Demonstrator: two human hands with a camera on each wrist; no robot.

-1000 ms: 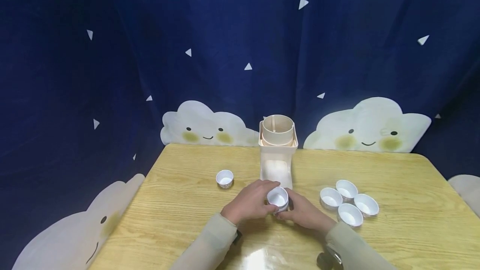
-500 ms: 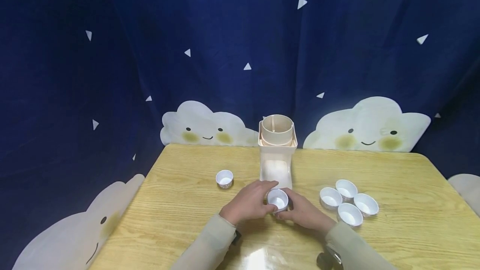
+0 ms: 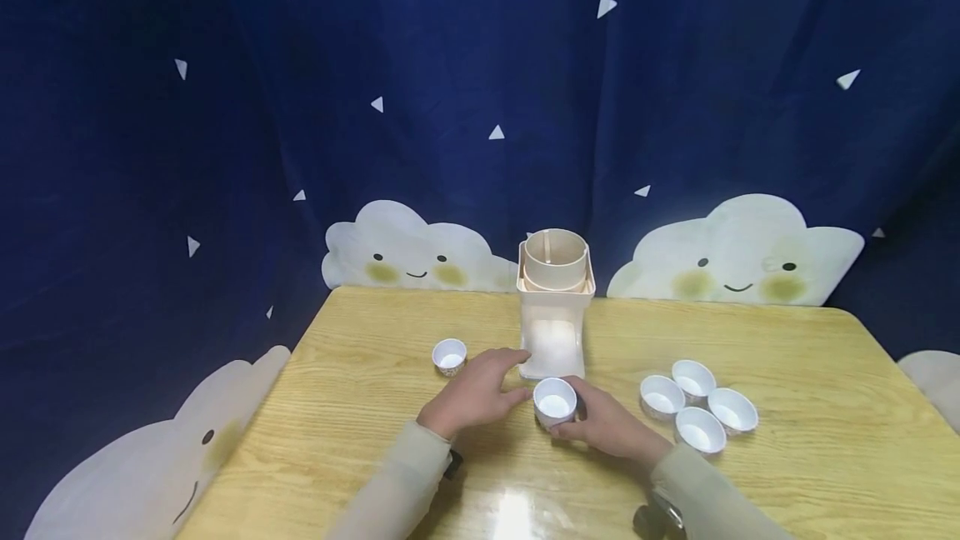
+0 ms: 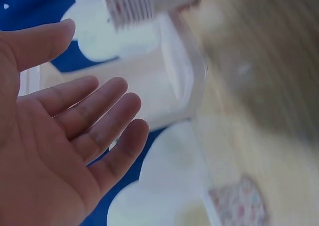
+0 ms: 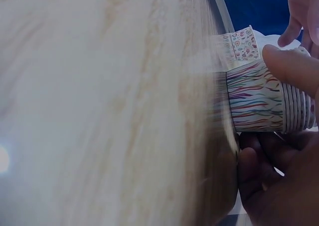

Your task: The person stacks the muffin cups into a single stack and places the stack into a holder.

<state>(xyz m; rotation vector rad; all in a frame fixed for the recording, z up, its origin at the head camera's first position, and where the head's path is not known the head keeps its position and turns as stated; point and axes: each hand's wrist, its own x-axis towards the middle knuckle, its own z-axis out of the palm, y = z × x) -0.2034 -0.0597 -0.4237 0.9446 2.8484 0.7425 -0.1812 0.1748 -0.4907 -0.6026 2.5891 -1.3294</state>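
A stack of nested paper cups (image 3: 555, 403) stands upright in front of the cream stand; the right wrist view shows several rims above a wavy-striped paper wall (image 5: 255, 99). My right hand (image 3: 613, 423) grips the stack from the right, with the thumb (image 5: 289, 69) on one side and fingers on the other. My left hand (image 3: 476, 394) is just left of the stack, apart from it, with fingers spread and nothing held. Its open palm (image 4: 50, 161) faces the cups (image 4: 144, 4) in the left wrist view.
Behind the stack stands a cream plastic stand (image 3: 551, 332) with a round holder (image 3: 555, 261) on top. A single small patterned cup (image 3: 450, 357) sits to the left. Several white-lined cups (image 3: 701, 430) are grouped at the right on the wooden table (image 3: 360, 407).
My left hand has let go of the cups and moved left. The cup stack settled slightly toward me and now shows as one mouth. My right hand stays on it.
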